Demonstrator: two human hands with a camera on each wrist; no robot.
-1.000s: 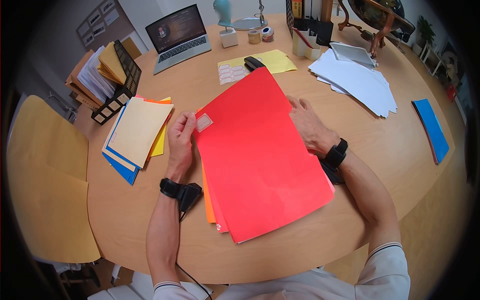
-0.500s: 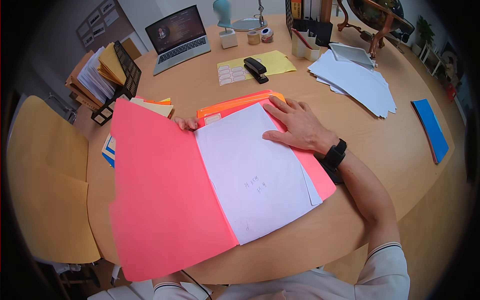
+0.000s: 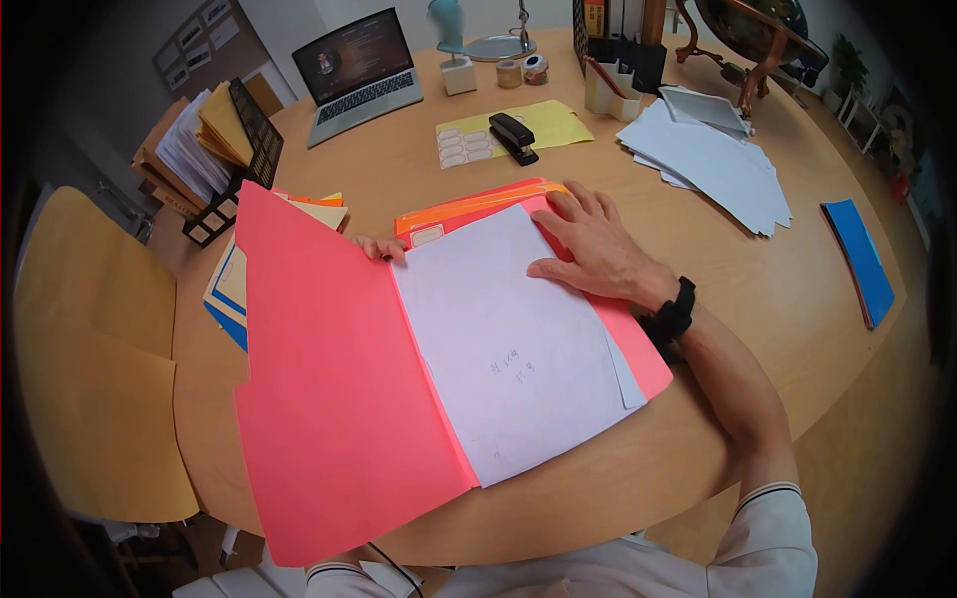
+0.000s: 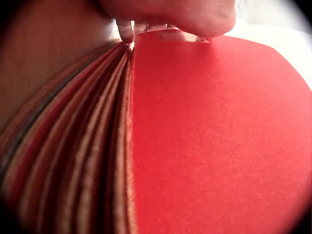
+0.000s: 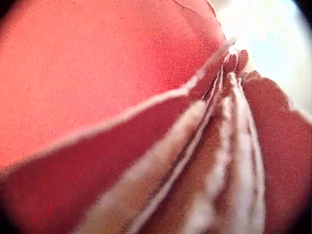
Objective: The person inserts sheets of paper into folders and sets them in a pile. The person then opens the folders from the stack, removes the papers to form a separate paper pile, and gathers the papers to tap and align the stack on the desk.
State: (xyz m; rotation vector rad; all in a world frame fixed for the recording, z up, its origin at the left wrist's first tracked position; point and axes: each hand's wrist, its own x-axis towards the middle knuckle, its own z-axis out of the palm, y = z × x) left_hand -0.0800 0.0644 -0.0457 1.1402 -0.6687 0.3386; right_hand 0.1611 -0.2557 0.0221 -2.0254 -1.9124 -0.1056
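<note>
An open pinkish-red folder shows its raised cover on the left and white paper with handwriting on the right. Beneath it, an orange folder and other red ones stick out at the top. The left hand grips the stack at its spine, mostly hidden behind the cover; in the left wrist view that hand has its fingers at the folded edges. Spread over the paper's upper right part, the right hand rests with its fingertips near the folder's top edge.
Beyond the folders lie a stapler and a yellow sheet with labels. Left are more folders, a file rack and a laptop. White papers and a blue folder lie right.
The folder's front cover has swung open to the left, uncovering the paper. The right hand has come from behind the folder onto the paper; the stapler is now fully visible.
</note>
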